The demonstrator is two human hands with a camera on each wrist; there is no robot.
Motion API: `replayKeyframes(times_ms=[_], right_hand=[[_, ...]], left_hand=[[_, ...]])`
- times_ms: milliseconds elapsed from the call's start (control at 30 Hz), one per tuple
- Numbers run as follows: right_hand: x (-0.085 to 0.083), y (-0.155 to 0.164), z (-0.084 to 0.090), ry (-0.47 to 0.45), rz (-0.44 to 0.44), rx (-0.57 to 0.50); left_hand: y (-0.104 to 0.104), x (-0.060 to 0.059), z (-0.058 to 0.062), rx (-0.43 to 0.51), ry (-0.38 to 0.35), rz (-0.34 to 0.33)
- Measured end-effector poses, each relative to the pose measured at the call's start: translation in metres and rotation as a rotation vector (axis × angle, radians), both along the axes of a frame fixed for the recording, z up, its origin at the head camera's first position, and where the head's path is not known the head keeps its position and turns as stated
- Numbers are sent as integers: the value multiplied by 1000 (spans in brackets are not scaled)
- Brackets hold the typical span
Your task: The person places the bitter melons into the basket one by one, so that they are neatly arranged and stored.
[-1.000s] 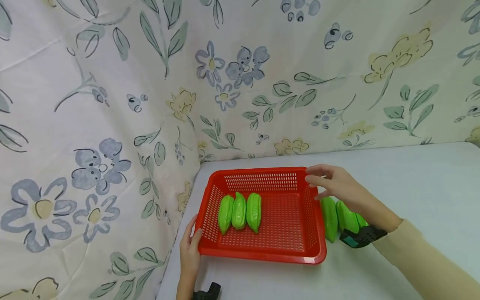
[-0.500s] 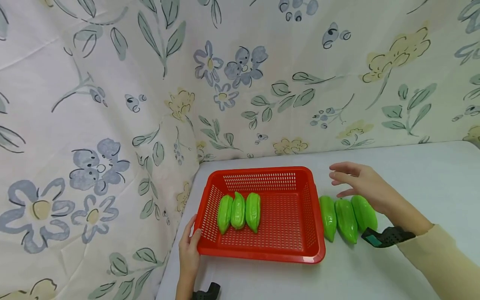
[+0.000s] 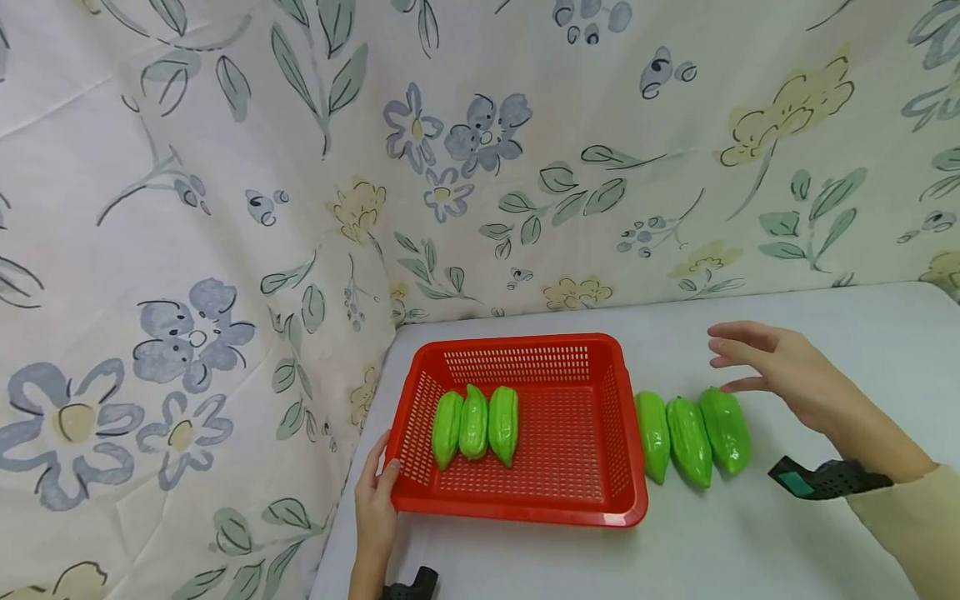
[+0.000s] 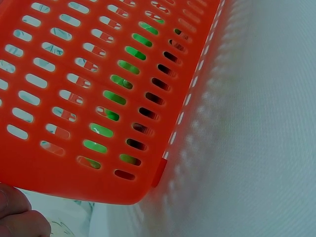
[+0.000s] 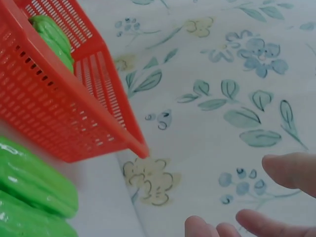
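Observation:
A red plastic basket (image 3: 558, 433) with slotted walls sits on the table. Inside, towards its left, three glossy green ridged vegetables (image 3: 474, 422) lie side by side; their exact kind is unclear. My left hand (image 3: 375, 504) holds the basket's left rim, thumb on top; in the left wrist view, fingertips (image 4: 22, 222) show by the slotted wall. Three more green vegetables (image 3: 689, 442) lie in a row on the table, just right of the basket. My right hand (image 3: 798, 371) hovers beyond the rightmost one, fingers relaxed and apart, holding nothing.
A white cloth covers the table (image 3: 840, 333). A floral curtain (image 3: 570, 225) hangs behind it and along the left side. Each wrist wears a black strap, the right one (image 3: 828, 481) near the table's right part.
My right hand has moved right, away from the basket's right rim, uncovering the row of green vegetables beside it. The left hand and the basket stay in place.

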State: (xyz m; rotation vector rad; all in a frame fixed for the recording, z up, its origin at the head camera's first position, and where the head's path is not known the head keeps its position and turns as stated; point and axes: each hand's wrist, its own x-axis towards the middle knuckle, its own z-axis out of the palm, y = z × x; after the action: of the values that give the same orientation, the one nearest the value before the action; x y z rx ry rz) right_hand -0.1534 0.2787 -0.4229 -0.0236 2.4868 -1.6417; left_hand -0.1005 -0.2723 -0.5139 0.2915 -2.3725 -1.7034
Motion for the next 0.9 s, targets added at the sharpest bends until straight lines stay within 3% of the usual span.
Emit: replayKeyframes(times_ms=[167, 433, 900], right_hand=[[2, 8, -4, 19, -19, 28], [7, 16, -31, -31, -27, 210], [10, 24, -69, -109, -25, 292]], left_hand=[[0, 0, 0, -3, 12, 2], [1, 0, -1, 0, 11, 4], [0, -1, -1, 5, 22, 3]])
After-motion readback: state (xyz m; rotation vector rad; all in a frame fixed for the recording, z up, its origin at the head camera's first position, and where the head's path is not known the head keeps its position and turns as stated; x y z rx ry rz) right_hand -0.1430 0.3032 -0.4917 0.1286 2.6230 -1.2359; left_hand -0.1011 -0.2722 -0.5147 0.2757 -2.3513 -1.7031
